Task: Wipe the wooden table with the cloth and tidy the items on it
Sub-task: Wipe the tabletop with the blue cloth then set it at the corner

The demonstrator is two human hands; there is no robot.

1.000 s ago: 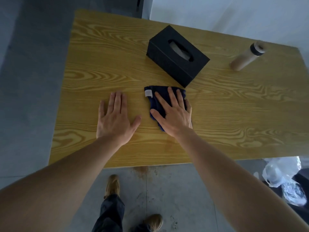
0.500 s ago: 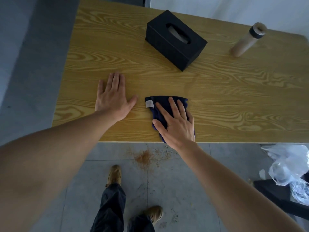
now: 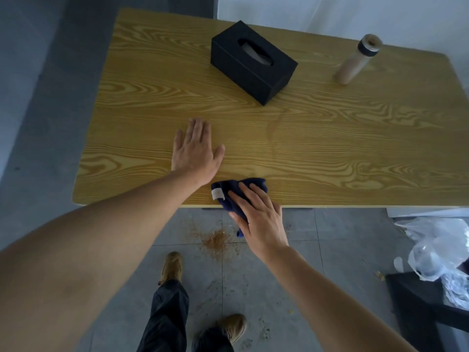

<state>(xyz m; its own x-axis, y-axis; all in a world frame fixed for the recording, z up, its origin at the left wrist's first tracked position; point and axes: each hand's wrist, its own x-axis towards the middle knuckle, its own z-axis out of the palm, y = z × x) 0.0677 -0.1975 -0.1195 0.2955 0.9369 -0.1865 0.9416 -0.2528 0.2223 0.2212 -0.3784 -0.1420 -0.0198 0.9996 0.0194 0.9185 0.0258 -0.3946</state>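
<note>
A dark blue cloth (image 3: 229, 190) with a small white tag lies at the near edge of the wooden table (image 3: 330, 153), partly hanging over it. My right hand (image 3: 258, 219) presses flat on the cloth, its palm past the table's edge. My left hand (image 3: 196, 151) rests flat on the bare wood just left of the cloth, fingers spread, holding nothing. A black tissue box (image 3: 253, 63) stands at the far middle of the table. A tan bottle (image 3: 357, 59) with a dark band stands at the far right.
Brown crumbs (image 3: 215, 241) lie scattered on the grey tiled floor below the table's near edge. My shoes (image 3: 172, 268) stand close to them. A clear plastic bag (image 3: 436, 250) sits on a dark stand at the right. A white wall lies behind the table.
My right hand has dragged the cloth toward me to the near edge, so that it now overhangs. My left hand stayed flat on the wood. More floor crumbs show.
</note>
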